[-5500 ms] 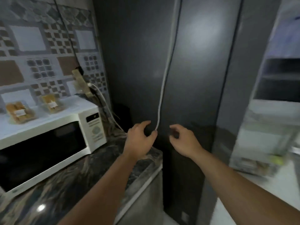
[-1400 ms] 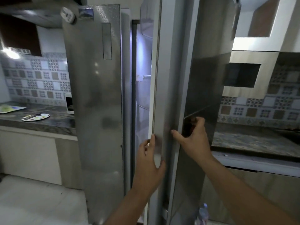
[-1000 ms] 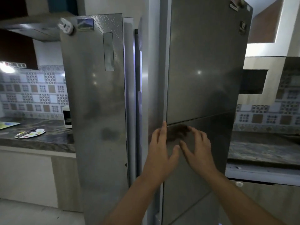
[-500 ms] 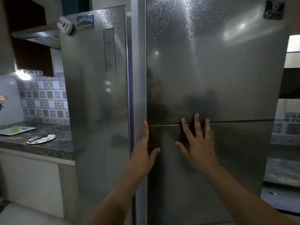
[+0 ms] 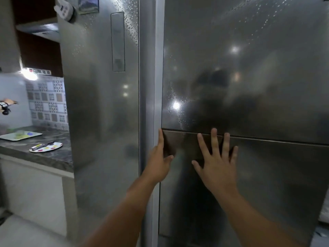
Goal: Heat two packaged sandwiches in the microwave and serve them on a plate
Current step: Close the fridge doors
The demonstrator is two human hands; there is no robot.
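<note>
A tall steel fridge fills the view. Its right door (image 5: 240, 77) stands nearly flush with the left door (image 5: 103, 107). My right hand (image 5: 216, 161) lies flat on the right door with the fingers spread, just below the seam between its upper and lower panels. My left hand (image 5: 159, 161) rests against the left edge of that door, fingers pointing up. Neither hand holds anything. No sandwiches and no microwave are in sight.
A dark stone counter (image 5: 53, 157) runs to the left of the fridge. On it lie a round plate with coloured dots and a utensil (image 5: 46, 147) and a pale tray (image 5: 20, 135). Another person's hand (image 5: 7, 103) shows at the far left edge.
The right fridge door has swung from ajar to nearly flush. My right hand went from gripping its edge to lying flat on it, and my view has moved closer to the fridge.
</note>
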